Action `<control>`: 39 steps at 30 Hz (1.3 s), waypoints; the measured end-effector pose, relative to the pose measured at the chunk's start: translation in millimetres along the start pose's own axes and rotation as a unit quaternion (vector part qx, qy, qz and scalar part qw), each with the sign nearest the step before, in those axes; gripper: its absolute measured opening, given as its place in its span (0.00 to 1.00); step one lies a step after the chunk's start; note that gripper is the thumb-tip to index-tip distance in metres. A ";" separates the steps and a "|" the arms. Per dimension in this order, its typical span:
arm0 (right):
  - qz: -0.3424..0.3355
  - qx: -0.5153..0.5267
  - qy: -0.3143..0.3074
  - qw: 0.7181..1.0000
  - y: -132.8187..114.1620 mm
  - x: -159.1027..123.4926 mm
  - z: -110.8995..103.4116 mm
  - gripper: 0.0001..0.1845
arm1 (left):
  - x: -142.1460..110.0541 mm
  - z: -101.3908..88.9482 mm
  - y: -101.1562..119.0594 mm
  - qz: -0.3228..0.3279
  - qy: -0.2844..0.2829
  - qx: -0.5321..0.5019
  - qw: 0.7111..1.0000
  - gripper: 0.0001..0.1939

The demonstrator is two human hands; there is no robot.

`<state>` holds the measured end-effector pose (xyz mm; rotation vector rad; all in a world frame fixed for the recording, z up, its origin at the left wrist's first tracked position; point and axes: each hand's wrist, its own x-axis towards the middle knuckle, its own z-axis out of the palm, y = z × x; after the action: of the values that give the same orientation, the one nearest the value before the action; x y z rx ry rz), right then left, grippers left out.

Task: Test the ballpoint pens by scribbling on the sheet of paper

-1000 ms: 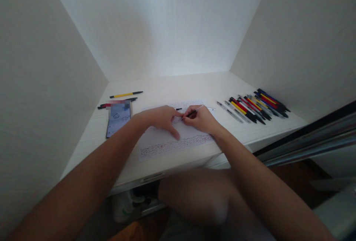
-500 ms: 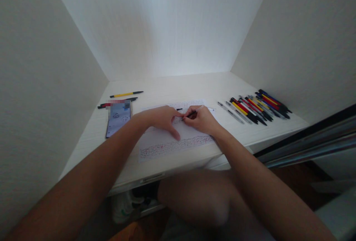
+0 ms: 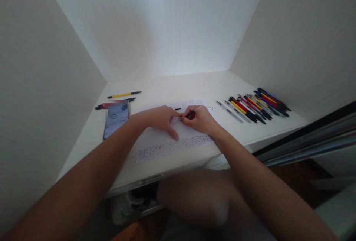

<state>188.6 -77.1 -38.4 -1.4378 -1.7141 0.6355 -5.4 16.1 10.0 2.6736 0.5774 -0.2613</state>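
Observation:
A sheet of paper (image 3: pixel 167 144) with rows of scribbles lies on the white desk (image 3: pixel 180 87). My left hand (image 3: pixel 160 118) rests flat on the sheet, fingers spread, thumb pointing toward me. My right hand (image 3: pixel 200 119) is closed around a thin pen (image 3: pixel 191 113) with its dark tip on the paper, just beside my left fingertips. A small dark piece (image 3: pixel 178 109) and a pale pen part (image 3: pixel 210 108) lie on the sheet behind my hands.
A row of several coloured pens (image 3: pixel 254 105) lies at the right. A phone (image 3: pixel 116 119) sits at the left, with a yellow pen (image 3: pixel 124 94) and a red and dark pen (image 3: pixel 115 103) behind it. White walls enclose the desk on three sides. My knee (image 3: pixel 194 196) is below the desk edge.
Both hands stay in place on the paper; only the camera view shifts slightly.

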 end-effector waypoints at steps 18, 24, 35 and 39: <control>0.005 -0.013 0.008 1.000 -1.6 -2.1 -0.8 0.03 | -1.3 -2.2 2.2 0.001 -0.002 0.003 1.000 0.52; -0.001 -0.020 0.001 1.000 -4.9 -2.9 -2.3 0.03 | -1.6 -2.9 2.6 0.006 -0.002 0.014 1.000 0.47; -0.006 -0.011 0.026 1.000 9.4 -1.6 2.7 0.03 | -4.2 -3.7 5.3 -0.003 0.002 -0.002 1.000 0.48; -0.004 -0.026 0.022 0.999 6.2 -1.3 1.9 0.04 | -3.2 -4.4 5.4 -0.014 -0.008 0.001 1.000 0.47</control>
<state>190.6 -76.8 -44.7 -1.4694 -1.7135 0.5552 -5.4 12.2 16.6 2.6649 0.6107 -0.2927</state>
